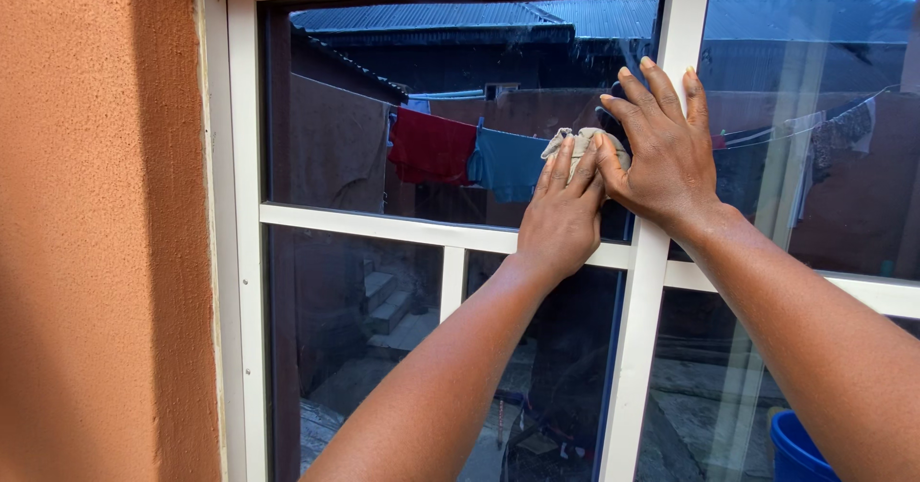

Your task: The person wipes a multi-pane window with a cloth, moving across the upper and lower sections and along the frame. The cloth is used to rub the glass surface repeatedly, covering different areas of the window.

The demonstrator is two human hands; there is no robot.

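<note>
My left hand (560, 216) presses a small beige cloth (579, 147) flat against the glass pane (364, 108) of a white-framed window (243, 252), just left of the vertical frame bar (640, 281). Only the cloth's upper edge shows above my fingers. My right hand (661, 147) lies open and flat over the same bar, fingers spread upward, its thumb side touching my left fingers and the cloth's edge. Both forearms reach up from the bottom of the view.
An orange plastered wall (96, 233) borders the window on the left. Through the glass, a washing line carries a red garment (429, 147), a blue one (506, 164) and others, with metal roofs behind. A blue bucket (797, 449) shows at the lower right.
</note>
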